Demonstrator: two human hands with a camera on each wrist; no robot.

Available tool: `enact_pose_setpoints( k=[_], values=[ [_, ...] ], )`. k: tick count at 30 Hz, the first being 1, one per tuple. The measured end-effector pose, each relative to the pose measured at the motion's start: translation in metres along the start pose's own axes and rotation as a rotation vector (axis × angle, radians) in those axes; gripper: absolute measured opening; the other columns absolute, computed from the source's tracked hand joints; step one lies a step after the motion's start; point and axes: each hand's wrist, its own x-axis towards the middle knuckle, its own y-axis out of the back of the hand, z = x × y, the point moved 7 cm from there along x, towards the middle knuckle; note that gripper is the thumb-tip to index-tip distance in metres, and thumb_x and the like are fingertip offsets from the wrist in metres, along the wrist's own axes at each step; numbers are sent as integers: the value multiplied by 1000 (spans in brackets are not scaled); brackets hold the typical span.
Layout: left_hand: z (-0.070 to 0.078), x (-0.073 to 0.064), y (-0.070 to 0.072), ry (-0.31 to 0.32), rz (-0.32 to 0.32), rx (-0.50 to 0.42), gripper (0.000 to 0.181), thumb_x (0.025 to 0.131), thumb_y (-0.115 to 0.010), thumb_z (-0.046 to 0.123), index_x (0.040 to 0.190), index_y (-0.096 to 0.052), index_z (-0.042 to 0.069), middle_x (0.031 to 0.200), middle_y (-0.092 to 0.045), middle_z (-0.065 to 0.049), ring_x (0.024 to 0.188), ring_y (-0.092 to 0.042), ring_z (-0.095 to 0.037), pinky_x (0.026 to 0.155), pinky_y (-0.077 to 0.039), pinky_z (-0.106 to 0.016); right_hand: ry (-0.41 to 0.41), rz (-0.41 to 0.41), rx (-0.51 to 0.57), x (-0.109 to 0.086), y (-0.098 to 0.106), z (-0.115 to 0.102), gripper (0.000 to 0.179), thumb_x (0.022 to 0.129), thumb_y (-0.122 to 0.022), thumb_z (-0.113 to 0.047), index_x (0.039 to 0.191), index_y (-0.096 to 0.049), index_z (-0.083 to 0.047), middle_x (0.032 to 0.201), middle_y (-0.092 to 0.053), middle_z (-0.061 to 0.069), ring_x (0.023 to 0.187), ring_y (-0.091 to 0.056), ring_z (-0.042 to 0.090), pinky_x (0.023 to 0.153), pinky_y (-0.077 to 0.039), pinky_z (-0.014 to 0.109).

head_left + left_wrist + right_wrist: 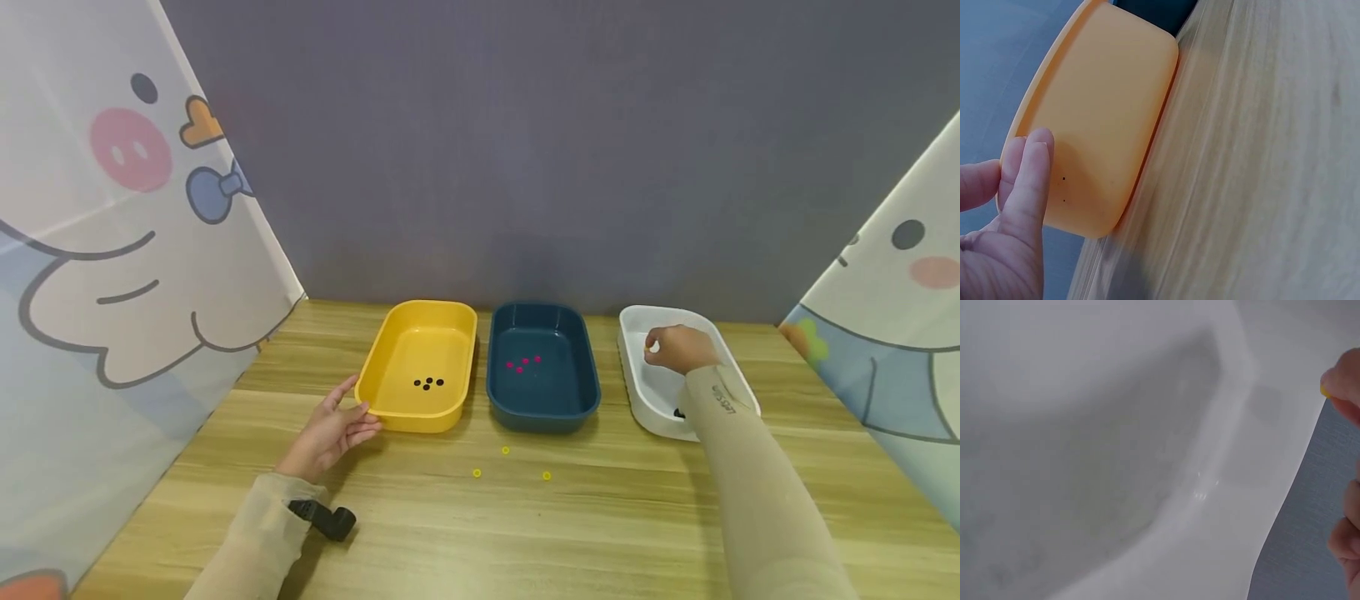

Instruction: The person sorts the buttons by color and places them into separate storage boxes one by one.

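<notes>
My left hand holds the near left corner of the yellow tray, thumb along one side and fingers against the front wall. Several small black round pieces lie in that tray. Over the white tray, my right hand pinches a small yellow piece between thumb and finger; most of it is hidden by the fingertips. Three small yellow rings lie on the table in front of the trays.
Between the other two trays stands a dark blue tray with several small pink pieces in it. A dark grey wall rises behind the wooden table. Printed cartoon panels flank both sides. My right sleeve hides part of the white tray.
</notes>
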Motion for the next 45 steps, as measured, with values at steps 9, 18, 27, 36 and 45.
enact_pose_setpoints(
  k=[9, 18, 27, 36, 45],
  values=[
    [-3, 2, -6, -5, -18, -16, 69, 101, -36, -4, 155, 2, 14, 70, -67, -5, 65, -69, -13, 69, -60, -25, -36, -99, 21, -5, -7, 4, 17, 77, -67, -22, 88, -69, -9, 71, -63, 2, 61, -51, 18, 49, -45, 36],
    [-4, 2, -6, -7, -14, -8, 67, 101, -37, -3, 155, 1, 14, 71, -67, -4, 65, -69, -13, 68, -60, -25, -55, -135, 24, -12, -10, 5, 19, 77, -67, -21, 90, -72, -8, 83, -69, 7, 69, -58, 20, 57, -50, 41],
    [-5, 1, -6, -2, -19, -23, 68, 101, -37, -3, 155, 1, 14, 71, -67, -5, 65, -69, -14, 69, -60, -25, -98, -4, 209, -9, 14, 0, 25, 85, -63, -18, 100, -69, 2, 65, -59, 7, 56, -46, 15, 53, -44, 34],
    [0, -2, -4, -6, -25, -46, 71, 101, -40, -2, 155, 4, 15, 72, -67, -5, 65, -69, -14, 70, -60, -27, -105, 37, 587, -6, 55, -48, 32, 90, -67, -19, 108, -67, 6, 58, -36, -2, 49, -30, 11, 48, -32, 26],
    [1, -1, -1, 6, -18, -49, 70, 102, -38, 0, 155, 4, 16, 72, -68, -5, 65, -69, -14, 69, -60, -26, 62, -224, 1124, -22, 30, -113, 16, 87, -63, -2, 92, -71, -15, 58, -43, -9, 52, -32, 4, 48, -30, 20]
  ],
)
